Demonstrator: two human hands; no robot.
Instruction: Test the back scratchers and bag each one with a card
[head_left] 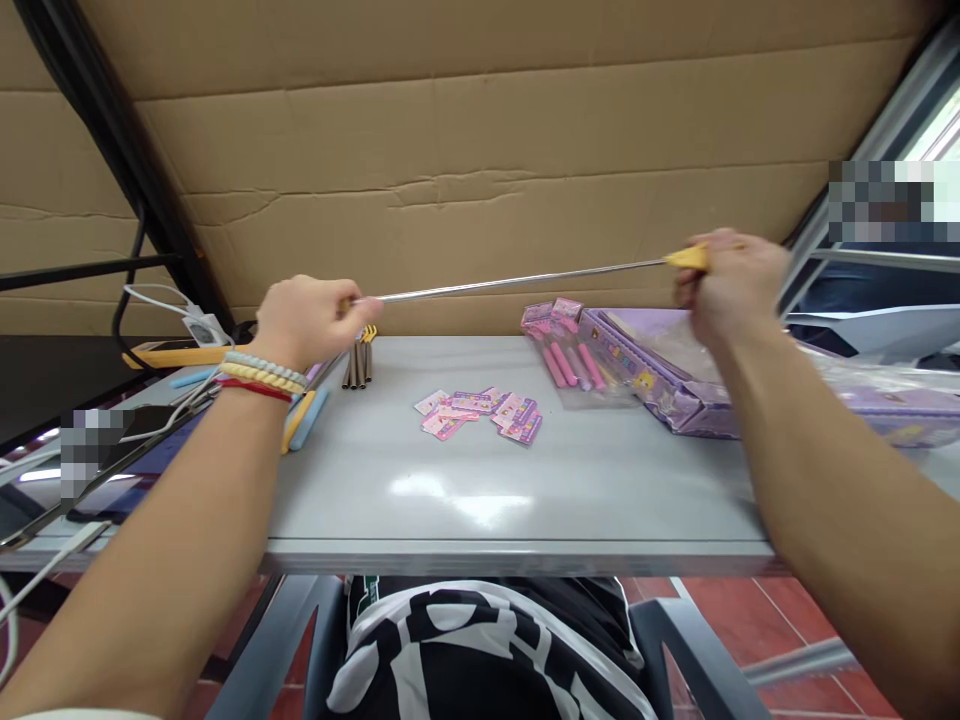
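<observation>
A thin, silvery telescopic rod (517,283) is stretched out nearly level above the table, rising slightly to the right. Its left end sits in my left hand (307,318), whose fingers are curled closed around it. At the other end, my right hand (735,280) grips a yellow end piece (688,258). Beneath my left hand stand several brown metal tubes (357,365) with yellow prongs on top. Pink and purple printed cards (480,410) lie scattered on the grey tabletop (487,470), below the rod. Behind my right forearm is a purple printed box (667,385), partly hidden.
Clear packets with pink sticks (566,350) lean against the box. Blue and yellow strips (306,420) lie by my left wrist, near a phone-like device (124,440) and white cables. A cardboard wall (465,150) closes off the back; a black metal post (112,150) stands left.
</observation>
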